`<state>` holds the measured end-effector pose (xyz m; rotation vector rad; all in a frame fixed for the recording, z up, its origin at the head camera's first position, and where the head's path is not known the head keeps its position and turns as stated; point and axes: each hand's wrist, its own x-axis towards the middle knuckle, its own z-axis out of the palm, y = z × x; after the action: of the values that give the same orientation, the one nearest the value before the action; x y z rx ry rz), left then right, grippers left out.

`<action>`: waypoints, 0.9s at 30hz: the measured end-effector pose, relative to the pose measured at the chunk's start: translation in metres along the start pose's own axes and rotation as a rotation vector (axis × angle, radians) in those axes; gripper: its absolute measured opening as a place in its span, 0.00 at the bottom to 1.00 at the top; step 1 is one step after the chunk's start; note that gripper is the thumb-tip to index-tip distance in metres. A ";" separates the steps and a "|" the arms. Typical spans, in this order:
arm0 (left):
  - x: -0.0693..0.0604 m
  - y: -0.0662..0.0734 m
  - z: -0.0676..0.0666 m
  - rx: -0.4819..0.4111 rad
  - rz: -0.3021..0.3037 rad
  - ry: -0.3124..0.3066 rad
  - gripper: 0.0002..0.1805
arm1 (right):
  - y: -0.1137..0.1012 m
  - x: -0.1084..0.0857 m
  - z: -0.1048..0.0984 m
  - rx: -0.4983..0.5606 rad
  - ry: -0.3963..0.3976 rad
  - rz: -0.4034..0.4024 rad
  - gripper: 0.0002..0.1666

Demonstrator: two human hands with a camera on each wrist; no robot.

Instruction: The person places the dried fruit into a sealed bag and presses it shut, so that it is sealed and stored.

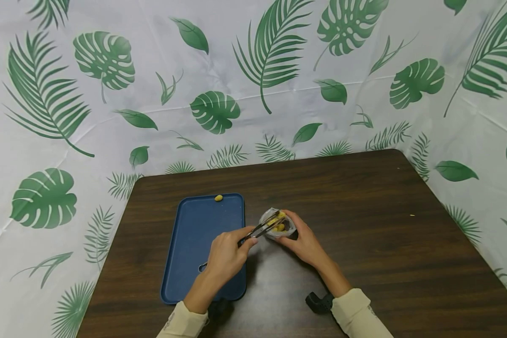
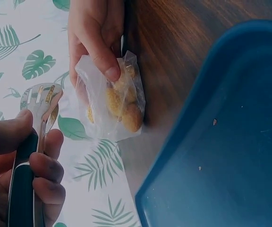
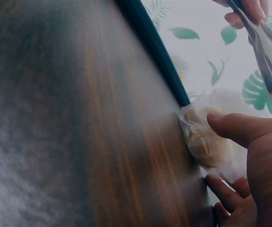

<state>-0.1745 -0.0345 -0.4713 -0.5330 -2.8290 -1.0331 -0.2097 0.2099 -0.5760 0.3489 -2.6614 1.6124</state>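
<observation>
My left hand (image 1: 228,253) holds slotted metal tongs (image 2: 42,101) with dark handles, their tips over the mouth of a translucent bag (image 2: 86,75). A yellowish glint shows at the slots; whether a piece is between the tips I cannot tell. My right hand (image 1: 305,244) grips the bag by its side, thumb pressed against the outside. Several yellow-brown, lumpy food pieces (image 2: 131,117) lie inside it. One small yellow piece (image 1: 218,198) rests at the far edge of a blue tray (image 1: 198,220), left of the bag.
The dark wooden table (image 1: 363,197) runs back to a leaf-print cloth (image 1: 219,61). A small yellow fleck (image 1: 412,215) lies on the table's right side. A metal loop (image 1: 202,267) shows over the tray beside my left wrist. Crumbs (image 2: 215,122) dot the tray.
</observation>
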 end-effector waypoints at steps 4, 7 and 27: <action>0.000 0.000 0.001 -0.020 -0.002 0.001 0.18 | -0.001 0.000 0.000 0.004 -0.003 0.001 0.45; 0.001 0.000 0.001 -0.045 -0.005 0.017 0.20 | -0.002 0.000 0.000 -0.005 -0.001 0.000 0.45; 0.000 -0.015 -0.011 -0.047 -0.069 0.085 0.22 | -0.002 0.000 -0.001 -0.025 -0.010 -0.014 0.45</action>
<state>-0.1803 -0.0523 -0.4721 -0.3881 -2.7729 -1.1088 -0.2092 0.2097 -0.5744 0.3763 -2.6775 1.5765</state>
